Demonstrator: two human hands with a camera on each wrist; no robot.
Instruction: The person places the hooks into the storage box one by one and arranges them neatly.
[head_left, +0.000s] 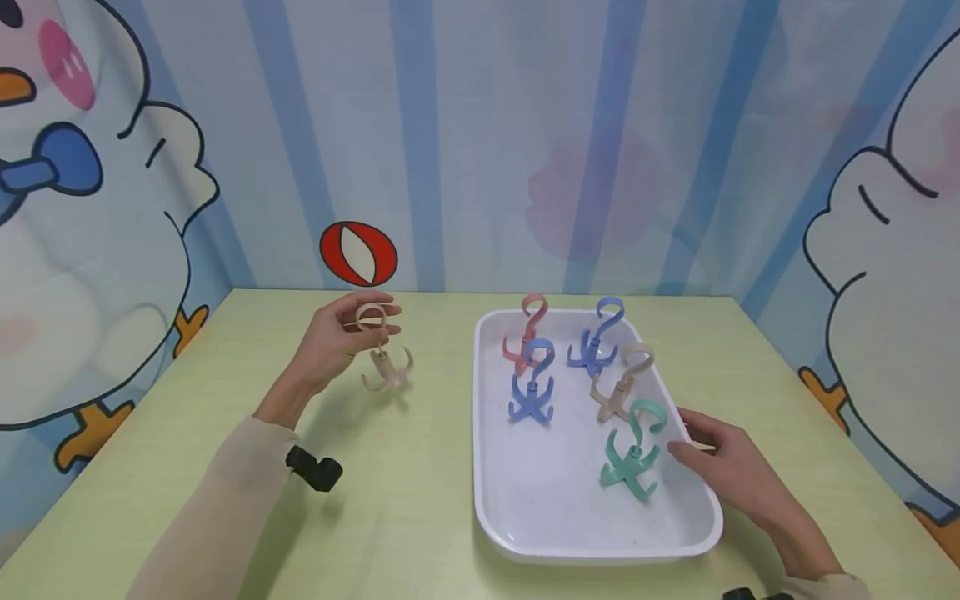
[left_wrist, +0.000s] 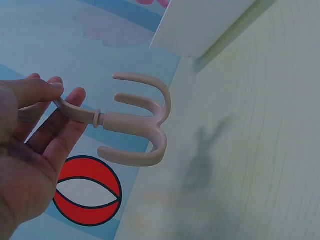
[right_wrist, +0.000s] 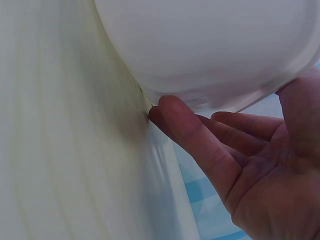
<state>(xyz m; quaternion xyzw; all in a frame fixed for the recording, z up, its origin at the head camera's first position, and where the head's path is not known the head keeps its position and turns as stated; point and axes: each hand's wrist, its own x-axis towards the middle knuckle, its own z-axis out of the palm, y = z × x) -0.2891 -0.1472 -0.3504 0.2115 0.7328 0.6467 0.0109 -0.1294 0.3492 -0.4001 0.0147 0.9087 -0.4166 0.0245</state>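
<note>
My left hand pinches the curved top of a beige swivel claw hook between thumb and fingers. Its prongs hang over the table to the left of the white tray; in the left wrist view they are apart from the tabletop. At the tray's right side, my right hand holds the rim, thumb over the edge and fingers against the outer wall. Inside the tray stand a pink hook, two blue hooks, another beige hook and a green hook.
Pale wood-look table lies under everything. Behind it hangs a striped blue cloth backdrop with cartoon birds at both sides and a printed red-and-white ball. Black camera mounts sit on the wrists.
</note>
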